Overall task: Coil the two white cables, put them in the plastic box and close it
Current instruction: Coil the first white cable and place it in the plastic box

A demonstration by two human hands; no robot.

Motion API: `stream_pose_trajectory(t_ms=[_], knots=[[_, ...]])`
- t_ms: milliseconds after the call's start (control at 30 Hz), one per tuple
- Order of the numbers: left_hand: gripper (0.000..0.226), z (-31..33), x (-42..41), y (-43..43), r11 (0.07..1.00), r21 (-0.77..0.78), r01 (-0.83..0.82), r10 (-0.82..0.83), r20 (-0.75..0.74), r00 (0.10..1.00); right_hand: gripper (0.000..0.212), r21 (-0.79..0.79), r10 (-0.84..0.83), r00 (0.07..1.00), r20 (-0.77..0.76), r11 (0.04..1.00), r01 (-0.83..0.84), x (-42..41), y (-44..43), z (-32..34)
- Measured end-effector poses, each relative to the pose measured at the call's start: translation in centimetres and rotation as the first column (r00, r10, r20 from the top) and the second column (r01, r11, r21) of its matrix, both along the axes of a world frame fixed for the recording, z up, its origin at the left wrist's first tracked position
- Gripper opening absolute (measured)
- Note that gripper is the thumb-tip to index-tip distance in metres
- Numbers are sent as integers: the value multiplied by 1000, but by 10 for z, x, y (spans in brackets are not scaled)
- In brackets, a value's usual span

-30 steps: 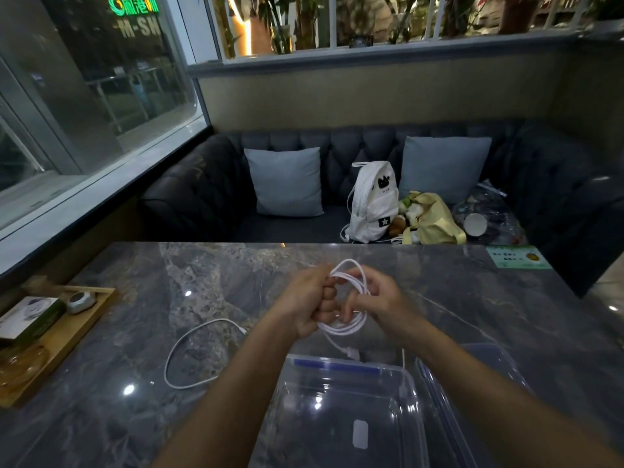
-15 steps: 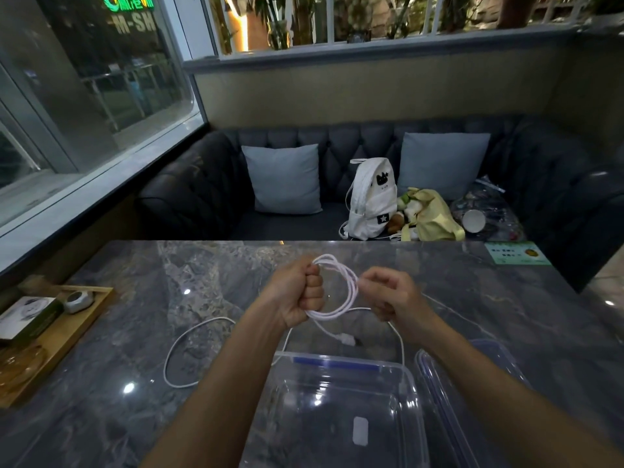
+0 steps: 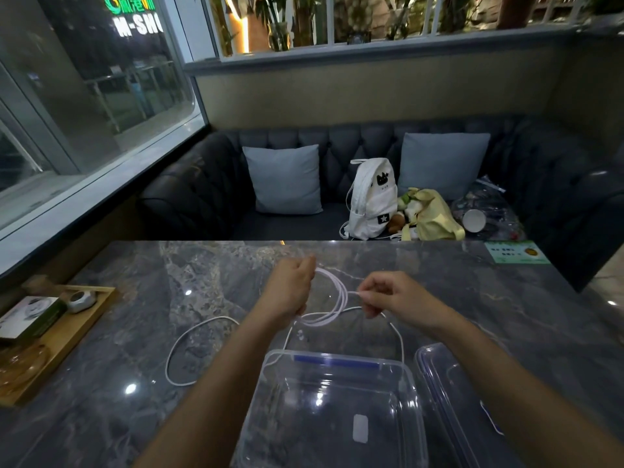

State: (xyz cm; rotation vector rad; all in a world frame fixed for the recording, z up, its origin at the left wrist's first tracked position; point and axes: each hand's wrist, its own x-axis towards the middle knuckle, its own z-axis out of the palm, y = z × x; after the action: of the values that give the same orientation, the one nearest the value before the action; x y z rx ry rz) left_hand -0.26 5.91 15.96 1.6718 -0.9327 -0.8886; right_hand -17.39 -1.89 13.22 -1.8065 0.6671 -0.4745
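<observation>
The thin white cable [image 3: 341, 296] I am coiling hangs in a few loose loops just beyond the far rim of the clear rectangular plastic box [image 3: 334, 359], held above the dark marbled surface [image 3: 472, 298]. My left hand [image 3: 290, 288] is curled into a fist round the gathered loops. My right hand [image 3: 395, 298] pinches the free strand between thumb and fingertips, and from there the strand trails down toward the box's far right corner.

I judge this to be the first coil, only part wound. The next move calls for drawing that slack up and laying it over the loops without letting them spring apart.

Left of the box another white cable length [image 3: 178, 344] lies in an open curve, uncoiled. Whether it is the second cable I cannot tell. The box stands open with nothing in it, its clear lid [image 3: 439, 376] just beside it on the right.
</observation>
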Motion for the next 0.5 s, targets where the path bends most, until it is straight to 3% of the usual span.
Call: stream_pose_trajectory(t_ms=[133,233,333,500], knots=[[45,3,-13,-3,999,1,49,-49,13,999,27,125,66,994,84,989,-76,9,7,7],[44,4,-16,-3,999,-8,54,-54,-1,999,21,131,46,989,138,989,-64,13,9,7],[44,2,-18,-4,998,-16,60,-60,-18,998,20,257,0,980,198,965,-52,14,8,3],[46,3,-15,-4,994,7,113,-109,-197,974,25,398,-141,958,250,917,31,16,9,0]])
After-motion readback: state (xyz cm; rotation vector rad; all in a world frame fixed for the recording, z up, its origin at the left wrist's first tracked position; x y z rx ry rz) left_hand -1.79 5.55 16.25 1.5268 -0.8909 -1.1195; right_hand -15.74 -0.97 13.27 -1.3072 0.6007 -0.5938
